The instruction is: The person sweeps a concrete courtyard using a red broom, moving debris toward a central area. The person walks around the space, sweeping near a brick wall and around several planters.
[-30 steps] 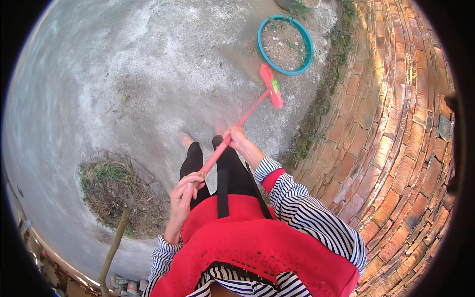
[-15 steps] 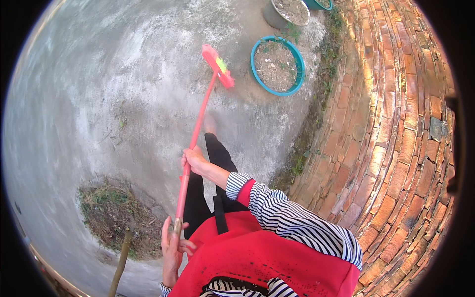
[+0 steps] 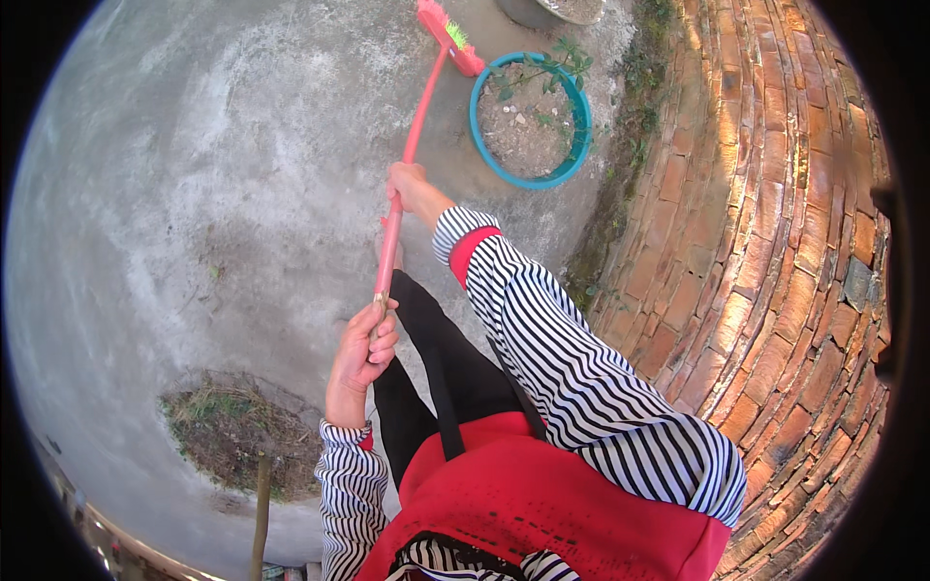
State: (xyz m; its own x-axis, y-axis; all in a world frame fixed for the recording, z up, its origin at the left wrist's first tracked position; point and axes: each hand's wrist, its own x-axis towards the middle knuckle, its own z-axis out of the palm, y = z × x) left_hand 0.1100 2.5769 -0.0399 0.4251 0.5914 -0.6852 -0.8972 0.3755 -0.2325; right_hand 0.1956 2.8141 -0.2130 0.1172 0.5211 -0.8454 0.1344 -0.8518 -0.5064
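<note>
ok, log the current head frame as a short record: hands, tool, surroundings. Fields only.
left_hand: closed around the near end of the broom handle
right_hand: closed around the handle farther along
tool: pink broom, yellow-green patch on its head
broom_head: beside the teal tub; contact unclear
tub_contents: soil, leafy plant
ground: grey, mottled
picture_right: orange-brown brickwork
picture_lower_left: patch of dry plant matter, wooden stick
</note>
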